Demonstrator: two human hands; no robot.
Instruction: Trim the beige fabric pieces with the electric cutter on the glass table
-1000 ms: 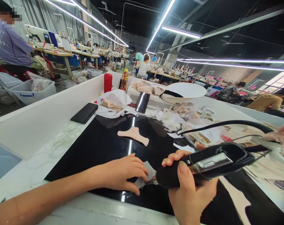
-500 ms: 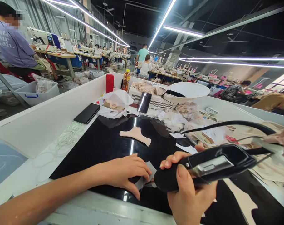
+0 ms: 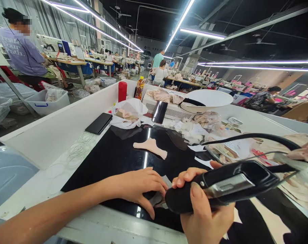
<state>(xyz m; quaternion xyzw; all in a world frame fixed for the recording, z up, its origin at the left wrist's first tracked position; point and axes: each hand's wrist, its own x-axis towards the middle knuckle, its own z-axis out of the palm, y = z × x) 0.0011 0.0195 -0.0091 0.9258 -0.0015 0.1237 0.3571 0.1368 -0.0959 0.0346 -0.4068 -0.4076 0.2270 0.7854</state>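
Observation:
My right hand (image 3: 203,210) is wrapped round the handle of a black corded hand tool (image 3: 225,184), held just above the glossy black work surface (image 3: 113,156). Its cable (image 3: 250,137) arcs off to the right. My left hand (image 3: 137,186) lies on the black surface with fingers curled down, pressing a small pale piece (image 3: 159,198) that shows under its fingertips beside the tool's tip. A pink fabric cut-out (image 3: 151,147) lies loose on the surface further back.
A black phone (image 3: 99,123), white elastic rings (image 3: 80,144), a white bag (image 3: 128,113), a red bottle (image 3: 122,91) and a white machine (image 3: 174,110) crowd the back. Fabric pieces (image 3: 227,149) pile up at right. Another person's hand (image 3: 305,152) shows at far right.
The view has shifted slightly, so everything sits a little further right. Both hands keep their pose and grip.

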